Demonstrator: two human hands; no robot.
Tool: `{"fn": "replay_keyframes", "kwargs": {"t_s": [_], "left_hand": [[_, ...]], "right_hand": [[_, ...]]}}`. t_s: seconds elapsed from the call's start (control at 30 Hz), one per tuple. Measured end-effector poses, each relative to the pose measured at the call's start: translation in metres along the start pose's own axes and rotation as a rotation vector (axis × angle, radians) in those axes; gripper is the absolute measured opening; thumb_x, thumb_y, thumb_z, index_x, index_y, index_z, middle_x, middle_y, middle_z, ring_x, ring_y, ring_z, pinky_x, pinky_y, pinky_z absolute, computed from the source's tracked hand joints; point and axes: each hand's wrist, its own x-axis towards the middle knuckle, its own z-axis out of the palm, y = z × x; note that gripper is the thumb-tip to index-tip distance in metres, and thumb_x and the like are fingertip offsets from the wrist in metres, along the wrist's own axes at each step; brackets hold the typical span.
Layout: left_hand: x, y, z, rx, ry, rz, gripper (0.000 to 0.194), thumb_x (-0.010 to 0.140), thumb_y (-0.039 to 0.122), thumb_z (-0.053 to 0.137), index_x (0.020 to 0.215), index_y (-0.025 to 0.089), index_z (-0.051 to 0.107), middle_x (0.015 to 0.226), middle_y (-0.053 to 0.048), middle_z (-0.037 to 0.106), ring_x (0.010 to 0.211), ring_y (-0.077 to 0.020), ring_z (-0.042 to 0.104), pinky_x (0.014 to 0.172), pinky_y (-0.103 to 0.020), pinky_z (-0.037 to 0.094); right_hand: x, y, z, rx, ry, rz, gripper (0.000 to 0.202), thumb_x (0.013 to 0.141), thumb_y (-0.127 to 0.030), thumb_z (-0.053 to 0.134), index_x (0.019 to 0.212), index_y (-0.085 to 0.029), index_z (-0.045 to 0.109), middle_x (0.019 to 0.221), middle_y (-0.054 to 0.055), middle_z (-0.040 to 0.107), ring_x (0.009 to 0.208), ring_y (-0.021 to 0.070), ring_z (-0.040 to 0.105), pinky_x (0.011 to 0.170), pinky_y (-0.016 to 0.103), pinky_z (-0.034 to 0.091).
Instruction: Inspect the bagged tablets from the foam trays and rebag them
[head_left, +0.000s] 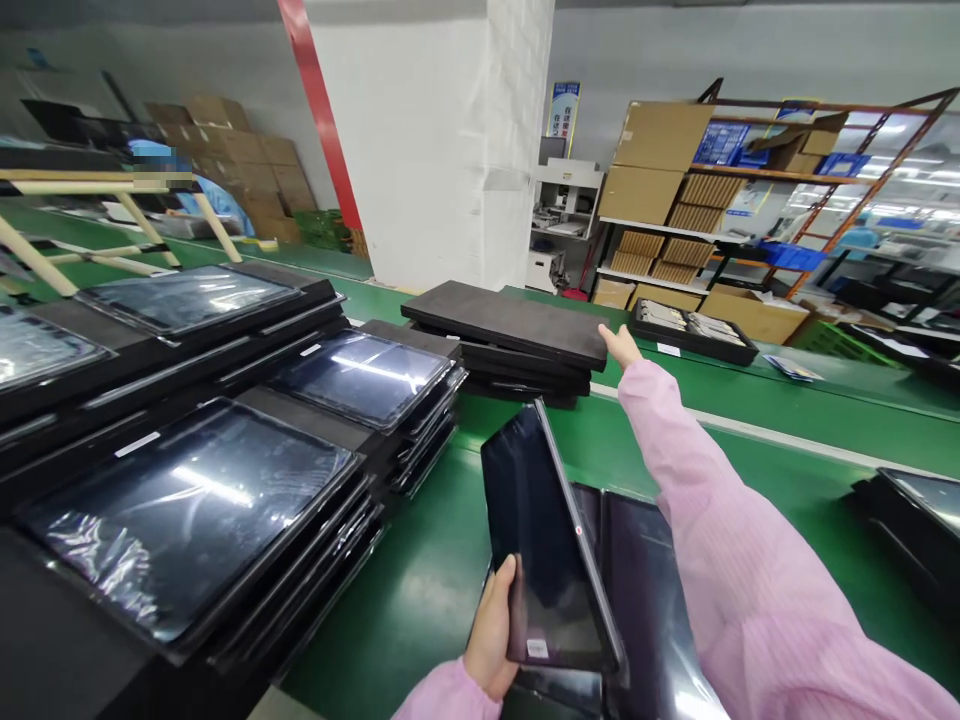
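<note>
My left hand point(491, 625) grips a dark tablet point(536, 540) by its lower left edge, thumb over the glass. The tablet is tilted up, with a small white label near its bottom. Below it, more dark glossy panels point(645, 590) lie on the green surface, partly hidden by the tablet and my right sleeve. Stretched far forward, my right hand point(621, 346) has its fingers closed at the right corner of a flat black foam-like board point(510, 318). That board tops a stack of similar black pieces; the fingers' undersides are hidden.
Stacks of black trays with film-covered screens point(202, 500) fill the left side. A black tray of small parts point(694, 332) sits beyond my right hand. Another dark stack point(915, 520) is at the right edge. Behind are a white pillar point(427, 130), shelving with cartons, and a person in blue.
</note>
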Motion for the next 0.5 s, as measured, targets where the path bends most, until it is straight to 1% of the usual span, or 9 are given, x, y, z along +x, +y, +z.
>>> {"fn": "replay_keyframes", "kwargs": {"t_s": [0.07, 0.1, 0.13, 0.2, 0.27, 0.33, 0.37, 0.43, 0.5], "left_hand": [[-0.006, 0.003, 0.011, 0.005, -0.008, 0.017, 0.040, 0.066, 0.045, 0.084, 0.088, 0.014, 0.071, 0.096, -0.013, 0.078, 0.114, -0.0343, 0.068, 0.103, -0.045, 0.052], [-0.009, 0.004, 0.016, 0.004, -0.003, 0.026, 0.038, 0.066, 0.043, 0.084, 0.087, 0.013, 0.071, 0.096, -0.013, 0.079, 0.114, -0.0340, 0.069, 0.103, -0.045, 0.052], [-0.011, 0.005, 0.020, 0.002, 0.010, 0.032, 0.037, 0.065, 0.042, 0.084, 0.085, 0.013, 0.071, 0.096, -0.013, 0.079, 0.113, -0.0339, 0.069, 0.103, -0.044, 0.052], [-0.013, 0.003, 0.026, 0.004, 0.032, 0.027, 0.035, 0.065, 0.040, 0.085, 0.083, 0.014, 0.071, 0.094, -0.012, 0.079, 0.112, -0.0335, 0.070, 0.102, -0.044, 0.053], [-0.014, -0.002, 0.029, 0.026, 0.013, 0.004, 0.035, 0.064, 0.041, 0.085, 0.081, 0.015, 0.070, 0.090, -0.011, 0.079, 0.111, -0.0333, 0.070, 0.101, -0.044, 0.054], [-0.013, -0.010, 0.032, 0.056, -0.038, -0.004, 0.036, 0.062, 0.043, 0.086, 0.078, 0.016, 0.069, 0.083, -0.009, 0.079, 0.110, -0.0339, 0.070, 0.100, -0.044, 0.054], [-0.012, -0.015, 0.034, 0.068, -0.067, 0.001, 0.037, 0.061, 0.045, 0.086, 0.076, 0.016, 0.069, 0.080, -0.009, 0.078, 0.109, -0.0343, 0.070, 0.099, -0.044, 0.054], [-0.012, -0.027, 0.038, 0.087, -0.111, 0.020, 0.041, 0.056, 0.048, 0.088, 0.072, 0.016, 0.069, 0.074, -0.008, 0.077, 0.105, -0.0352, 0.071, 0.099, -0.045, 0.054], [-0.013, -0.038, 0.041, 0.107, -0.147, 0.016, 0.045, 0.051, 0.052, 0.090, 0.070, 0.017, 0.068, 0.069, -0.006, 0.075, 0.101, -0.0352, 0.072, 0.098, -0.045, 0.054]], "right_hand": [[-0.032, -0.010, -0.010, -0.059, -0.042, -0.056, 0.033, 0.095, -0.031, 0.065, 0.125, -0.018, 0.061, 0.131, 0.010, 0.061, 0.114, 0.0249, 0.062, 0.096, 0.048, 0.053], [-0.053, -0.014, -0.016, -0.079, -0.081, -0.083, 0.031, 0.093, -0.028, 0.067, 0.122, -0.017, 0.063, 0.129, 0.009, 0.064, 0.113, 0.0243, 0.063, 0.098, 0.047, 0.053], [-0.078, -0.016, -0.024, -0.093, -0.131, -0.109, 0.027, 0.090, -0.024, 0.070, 0.116, -0.018, 0.068, 0.121, 0.008, 0.069, 0.110, 0.0224, 0.065, 0.100, 0.043, 0.052], [-0.135, -0.017, -0.044, -0.109, -0.283, -0.140, 0.019, 0.082, -0.026, 0.075, 0.099, -0.018, 0.075, 0.092, 0.005, 0.076, 0.089, 0.0203, 0.071, 0.093, 0.039, 0.056], [-0.194, -0.010, -0.066, -0.113, -0.403, -0.145, 0.021, 0.078, -0.035, 0.077, 0.089, -0.017, 0.078, 0.075, 0.004, 0.075, 0.066, 0.0194, 0.070, 0.076, 0.039, 0.062], [-0.244, 0.000, -0.086, -0.076, -0.515, -0.170, 0.031, 0.078, -0.036, 0.075, 0.103, -0.018, 0.077, 0.081, 0.005, 0.077, 0.065, 0.0180, 0.070, 0.066, 0.034, 0.062], [-0.264, 0.004, -0.095, -0.059, -0.519, -0.179, 0.035, 0.078, -0.034, 0.075, 0.109, -0.018, 0.076, 0.084, 0.005, 0.076, 0.062, 0.0159, 0.068, 0.062, 0.031, 0.062], [-0.291, 0.011, -0.110, -0.011, -0.511, -0.189, 0.040, 0.079, -0.029, 0.074, 0.117, -0.020, 0.072, 0.089, 0.005, 0.075, 0.063, 0.0139, 0.068, 0.061, 0.028, 0.061], [-0.305, 0.013, -0.121, 0.040, -0.472, -0.185, 0.039, 0.078, -0.024, 0.074, 0.117, -0.022, 0.070, 0.088, 0.004, 0.073, 0.065, 0.0137, 0.069, 0.061, 0.026, 0.061]]}}
